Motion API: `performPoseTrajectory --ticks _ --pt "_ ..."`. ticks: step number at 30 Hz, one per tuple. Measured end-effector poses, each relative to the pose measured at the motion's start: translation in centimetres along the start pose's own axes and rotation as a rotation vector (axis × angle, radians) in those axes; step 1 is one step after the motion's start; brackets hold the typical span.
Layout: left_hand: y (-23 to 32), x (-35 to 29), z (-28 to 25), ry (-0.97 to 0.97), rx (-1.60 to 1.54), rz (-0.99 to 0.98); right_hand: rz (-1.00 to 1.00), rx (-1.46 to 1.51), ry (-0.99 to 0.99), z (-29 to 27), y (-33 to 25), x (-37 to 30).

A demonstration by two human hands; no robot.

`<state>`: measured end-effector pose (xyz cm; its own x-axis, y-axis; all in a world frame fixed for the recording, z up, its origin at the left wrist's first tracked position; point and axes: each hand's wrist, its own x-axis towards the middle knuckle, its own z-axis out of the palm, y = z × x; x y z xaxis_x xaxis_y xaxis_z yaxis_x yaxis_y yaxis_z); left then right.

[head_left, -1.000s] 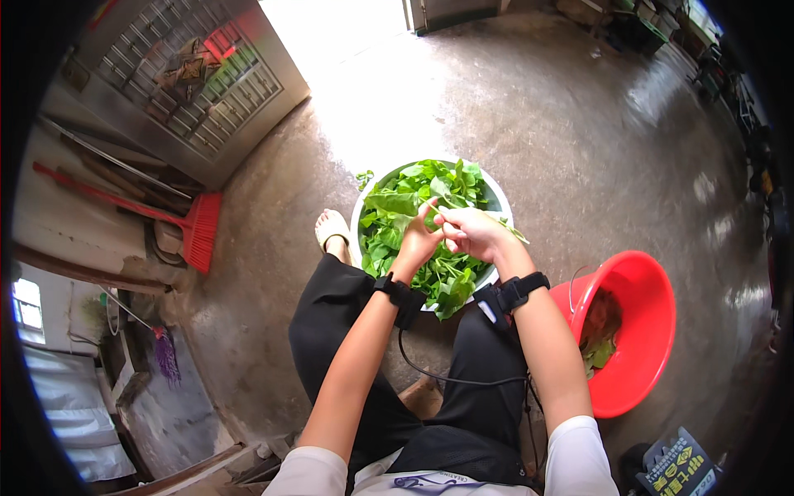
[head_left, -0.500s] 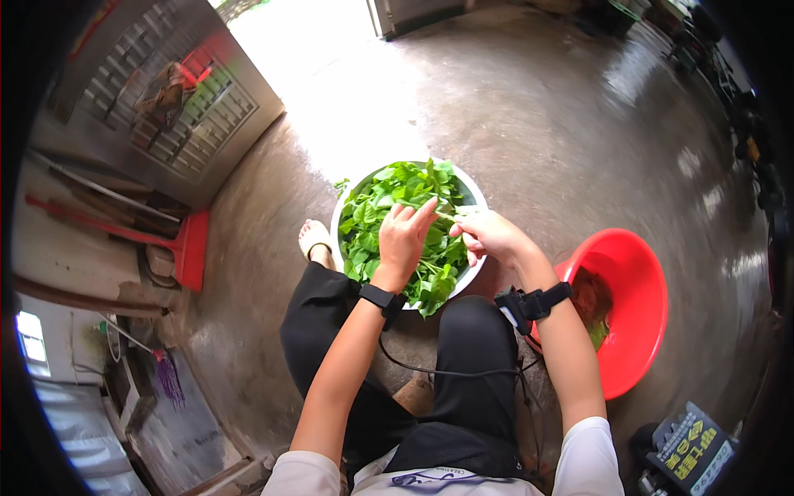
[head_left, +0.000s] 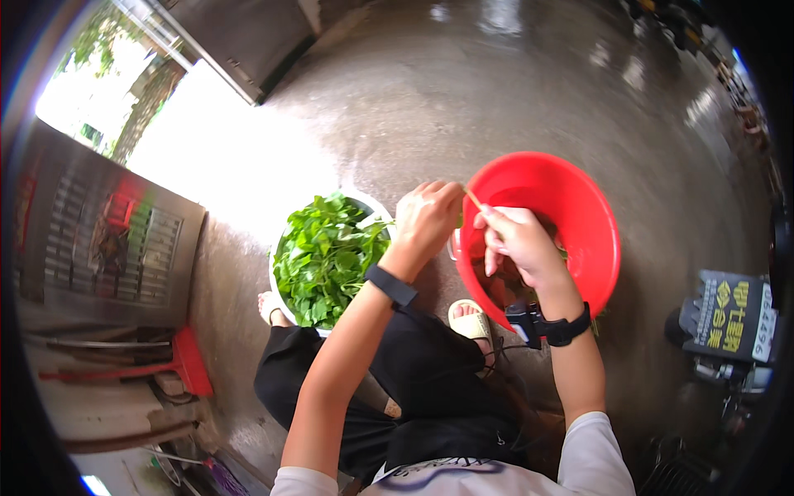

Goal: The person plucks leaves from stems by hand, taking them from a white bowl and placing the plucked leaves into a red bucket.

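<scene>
My left hand (head_left: pixel 428 217) is closed in a pinch on one end of a thin pale stem (head_left: pixel 472 197), beside the red bucket's left rim. My right hand (head_left: pixel 518 240) pinches the other end between thumb and forefinger, over the opening of the red bucket (head_left: pixel 591 227). A small bit of green shows under the left fingers. To the left, a white basin (head_left: pixel 277 289) is heaped with leafy green vegetables (head_left: pixel 327 260). Dark reddish-brown contents, partly hidden by my right hand, lie in the bucket.
My sandalled foot (head_left: pixel 470 321) stands between basin and bucket. A cable runs near my right knee. A red long-handled dustpan (head_left: pixel 192 364) leans at the left, below a metal door (head_left: pixel 116 236). A dark sign with yellow print (head_left: pixel 728 317) is on the right.
My view has turned right. My hands have moved from above the basin of greens to the red bucket, where a stem is now stretched between them.
</scene>
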<state>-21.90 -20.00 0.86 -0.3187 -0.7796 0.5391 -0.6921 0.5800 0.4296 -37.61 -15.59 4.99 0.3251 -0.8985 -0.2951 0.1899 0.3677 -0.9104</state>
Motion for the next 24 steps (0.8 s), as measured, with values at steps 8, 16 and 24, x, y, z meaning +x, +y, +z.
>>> performPoseTrajectory --ticks 8,16,24 --pt "11.6 5.0 9.5 -0.263 -0.259 -0.232 -0.201 -0.193 0.533 -8.0 0.1 -6.7" --pt "7.3 5.3 9.3 -0.557 -0.299 -0.427 -0.141 -0.413 0.702 -13.4 3.7 -10.9" --pt "-7.7 4.5 -2.3 0.087 -0.979 -0.940 0.240 -1.013 0.970 -23.8 8.7 -15.4"
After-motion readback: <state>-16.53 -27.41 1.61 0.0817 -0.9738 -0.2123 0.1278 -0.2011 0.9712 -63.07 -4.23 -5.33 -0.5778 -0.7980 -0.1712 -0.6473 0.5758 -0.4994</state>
